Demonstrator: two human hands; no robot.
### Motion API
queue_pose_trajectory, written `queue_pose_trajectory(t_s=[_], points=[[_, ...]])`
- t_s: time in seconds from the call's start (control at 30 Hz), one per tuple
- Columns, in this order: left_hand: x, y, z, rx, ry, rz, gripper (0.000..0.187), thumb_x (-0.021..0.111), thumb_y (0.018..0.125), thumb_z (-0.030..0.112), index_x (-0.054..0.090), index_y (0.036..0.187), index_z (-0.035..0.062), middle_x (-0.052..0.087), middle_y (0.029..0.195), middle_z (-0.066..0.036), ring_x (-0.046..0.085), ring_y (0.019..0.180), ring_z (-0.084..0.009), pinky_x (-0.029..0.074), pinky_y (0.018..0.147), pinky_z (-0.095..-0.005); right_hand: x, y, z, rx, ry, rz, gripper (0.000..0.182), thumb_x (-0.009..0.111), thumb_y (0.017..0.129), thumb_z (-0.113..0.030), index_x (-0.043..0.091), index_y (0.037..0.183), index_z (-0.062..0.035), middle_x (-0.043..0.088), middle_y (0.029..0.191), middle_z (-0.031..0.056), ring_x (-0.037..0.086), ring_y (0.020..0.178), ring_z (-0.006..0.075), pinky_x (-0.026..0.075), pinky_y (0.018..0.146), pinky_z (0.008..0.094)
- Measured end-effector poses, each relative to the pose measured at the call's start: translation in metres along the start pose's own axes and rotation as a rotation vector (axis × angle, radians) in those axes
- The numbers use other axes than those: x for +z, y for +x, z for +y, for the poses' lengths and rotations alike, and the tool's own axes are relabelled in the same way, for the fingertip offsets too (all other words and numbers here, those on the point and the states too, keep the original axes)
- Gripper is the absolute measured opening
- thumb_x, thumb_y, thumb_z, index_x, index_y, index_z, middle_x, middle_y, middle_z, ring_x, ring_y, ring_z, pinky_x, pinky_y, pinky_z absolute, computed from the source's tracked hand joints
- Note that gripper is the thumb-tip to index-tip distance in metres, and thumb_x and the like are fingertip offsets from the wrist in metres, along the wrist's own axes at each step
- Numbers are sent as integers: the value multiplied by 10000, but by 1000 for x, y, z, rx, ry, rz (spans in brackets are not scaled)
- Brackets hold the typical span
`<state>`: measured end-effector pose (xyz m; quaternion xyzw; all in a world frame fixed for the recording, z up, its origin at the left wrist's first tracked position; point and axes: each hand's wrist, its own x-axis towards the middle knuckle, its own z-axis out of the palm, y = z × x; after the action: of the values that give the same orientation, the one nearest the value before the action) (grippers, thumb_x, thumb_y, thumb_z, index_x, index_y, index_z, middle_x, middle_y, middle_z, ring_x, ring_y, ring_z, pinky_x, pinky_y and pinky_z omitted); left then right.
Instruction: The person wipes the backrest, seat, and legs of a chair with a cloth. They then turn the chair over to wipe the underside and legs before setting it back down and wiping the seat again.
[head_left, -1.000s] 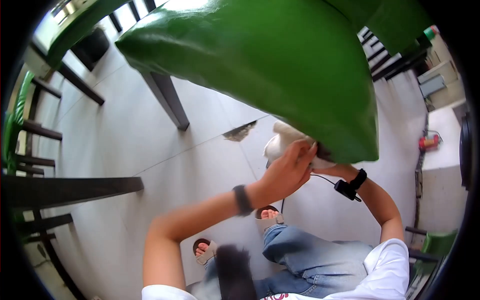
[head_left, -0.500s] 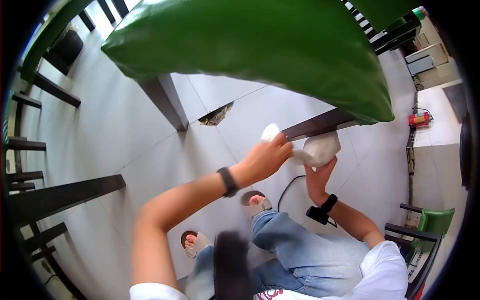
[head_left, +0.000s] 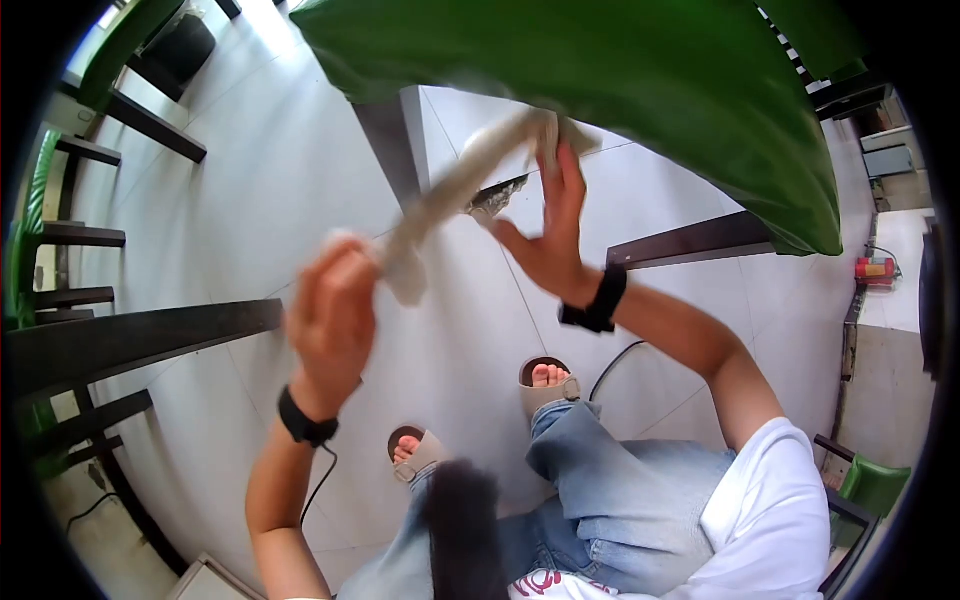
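Note:
A pale, off-white cloth (head_left: 462, 182) is stretched slantwise between my two hands, blurred by motion, in front of the green padded seat (head_left: 570, 60). My left hand (head_left: 335, 315) grips its lower left end, with a loose flap hanging beside the fingers. At the upper right end, my right hand (head_left: 550, 225) has its fingertips against the cloth, the thumb held apart. Both wrists wear black bands. The seat's dark legs (head_left: 395, 150) stand behind the cloth, one of them partly covered by it.
A broken patch (head_left: 497, 195) shows in the tiled floor (head_left: 470, 320). Dark furniture legs (head_left: 150, 335) line the left, near a black bin (head_left: 178, 50). A fire extinguisher (head_left: 876, 270) is at the right wall. My sandaled feet are below.
My left hand has moved left and my right hand up and left, away from the dark seat bar. The bunched cloth is now spread out between them. The view has shifted slightly.

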<state>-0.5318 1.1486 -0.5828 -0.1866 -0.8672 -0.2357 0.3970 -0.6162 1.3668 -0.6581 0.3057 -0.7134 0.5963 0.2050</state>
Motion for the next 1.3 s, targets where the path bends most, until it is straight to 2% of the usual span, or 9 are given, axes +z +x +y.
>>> queue_pose_trajectory(t_s=[0.13,0.23,0.43,0.63,0.9,1.13,1.2,1.27,1.3], points=[[5,56,-40,-61,-10,299,165,597,816,-35,586,965,36,619,900,-103,599,865,-179,508,656,-261,38,77,-6,-114,37,-173,871,756,704,-133,160,1329,-13,328,1300,179,360,1215,300,345,988,413],[31,66,-33,-447,-470,151,218,535,907,105,522,1116,42,593,1074,-102,591,885,-139,490,678,-231,72,100,-11,-107,263,-162,785,757,709,-138,214,1261,-16,428,1212,176,470,1111,298,428,893,384],[78,42,-35,-560,-846,205,473,428,956,276,301,1335,22,456,1284,-161,462,1156,-212,365,956,-285,93,77,32,43,283,-123,666,667,765,-87,189,1219,4,484,1132,204,528,1014,314,446,844,381],[117,-10,-65,-762,-958,-134,546,266,985,360,199,1399,11,358,1354,-152,359,1243,-227,282,1037,-332,98,22,76,126,109,-177,573,622,832,-120,212,1214,-7,484,1156,188,516,1038,257,443,870,363],[153,-88,-85,-1151,-975,-473,726,234,937,557,187,1407,5,267,1424,-126,218,1326,-212,167,1080,-322,84,-16,111,654,-7,-544,683,687,796,-284,259,1269,-41,501,1206,179,510,1101,280,405,934,362],[117,-46,-72,-1141,-1055,-273,612,214,972,475,343,1315,-16,383,1341,-64,301,1260,-149,174,1079,-307,74,41,60,442,-88,-421,685,771,709,-277,391,1228,-41,561,1143,128,556,1047,245,450,895,353],[96,-19,-68,-946,-1150,-255,605,207,975,461,338,1318,-20,376,1353,-71,301,1272,-167,163,1085,-320,73,63,70,137,55,-305,771,824,599,-387,439,1149,-9,614,1001,146,622,917,250,513,789,341],[74,11,-62,-718,-1170,-211,651,206,961,501,324,1332,-21,376,1363,-80,299,1285,-186,159,1087,-338,63,97,44,110,57,-350,754,826,603,-368,440,1144,-11,619,985,147,633,884,245,527,769,345],[68,23,-62,-630,-1161,-182,678,203,951,526,316,1339,-18,378,1363,-85,298,1288,-191,160,1085,-341,62,114,29,-198,36,-278,728,820,614,-349,439,1136,-15,624,964,151,636,872,264,529,775,355]])
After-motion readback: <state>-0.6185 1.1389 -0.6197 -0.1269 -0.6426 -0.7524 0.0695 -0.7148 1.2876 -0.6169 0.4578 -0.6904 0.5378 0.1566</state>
